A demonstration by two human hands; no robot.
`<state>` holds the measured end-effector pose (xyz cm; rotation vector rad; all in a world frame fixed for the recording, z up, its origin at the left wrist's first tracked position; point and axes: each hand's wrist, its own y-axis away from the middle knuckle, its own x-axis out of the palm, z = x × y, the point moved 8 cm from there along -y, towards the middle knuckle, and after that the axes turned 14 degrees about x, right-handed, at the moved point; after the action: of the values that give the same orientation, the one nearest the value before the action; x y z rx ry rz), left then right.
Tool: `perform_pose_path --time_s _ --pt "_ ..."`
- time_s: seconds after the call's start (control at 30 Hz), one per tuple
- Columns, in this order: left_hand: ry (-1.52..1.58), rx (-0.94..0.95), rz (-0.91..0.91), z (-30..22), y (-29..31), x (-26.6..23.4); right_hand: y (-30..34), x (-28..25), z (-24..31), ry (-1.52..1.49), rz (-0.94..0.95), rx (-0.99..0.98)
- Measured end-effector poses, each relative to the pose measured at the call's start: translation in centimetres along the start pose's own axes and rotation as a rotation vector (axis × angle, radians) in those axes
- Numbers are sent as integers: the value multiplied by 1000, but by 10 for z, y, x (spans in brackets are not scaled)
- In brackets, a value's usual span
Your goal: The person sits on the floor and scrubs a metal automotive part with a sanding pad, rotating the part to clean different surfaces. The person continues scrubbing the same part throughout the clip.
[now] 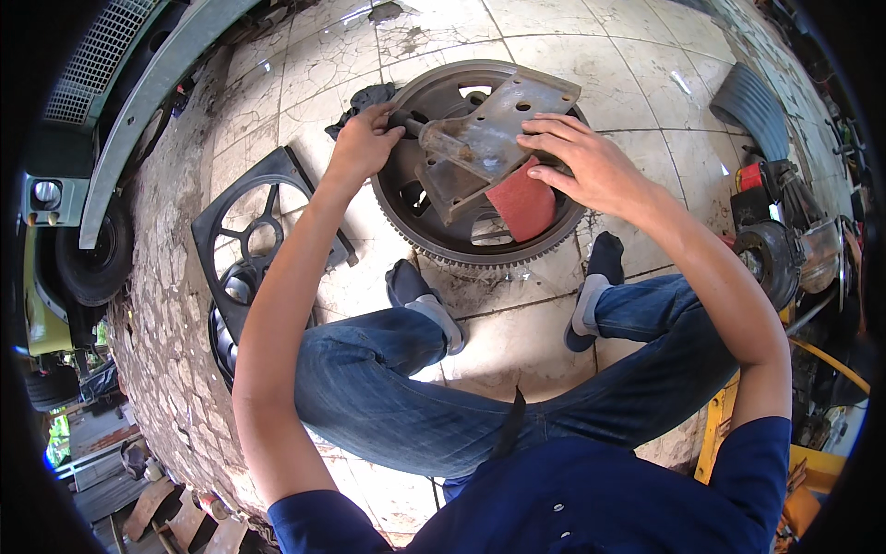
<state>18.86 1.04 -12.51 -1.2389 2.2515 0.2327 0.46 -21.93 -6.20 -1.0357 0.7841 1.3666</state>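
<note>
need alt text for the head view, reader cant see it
A person's left hand holds one end of a metal bracket while the right hand rests on it, thumb at the edge of a red sheet. The bracket lies on a toothed wheel on a tile floor.

Left: black spoked frame [274, 168] on tiled floor [572, 32] | far left: tyre [78, 263] | upper right: grey ribbed sheet [755, 109]

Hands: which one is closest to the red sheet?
The right hand, spread over the metal bracket beside the red sheet. The left hand is farther off, at the bracket's other end.
</note>
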Motion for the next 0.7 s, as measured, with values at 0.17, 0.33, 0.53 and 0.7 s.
perform_pose_path --time_s 0.17,0.33,0.53,0.7 --pt "50 -58 26 -17 5 7 2 2 -5 6 -4 17" --pt "97 -106 148 -46 12 16 1 1 -5 -5 -2 11" --pt "149 -159 235 -51 15 17 0 1 -2 18 4 -6" --pt "-191 91 238 -50 2 8 -18 -8 -11 53 43 -3"
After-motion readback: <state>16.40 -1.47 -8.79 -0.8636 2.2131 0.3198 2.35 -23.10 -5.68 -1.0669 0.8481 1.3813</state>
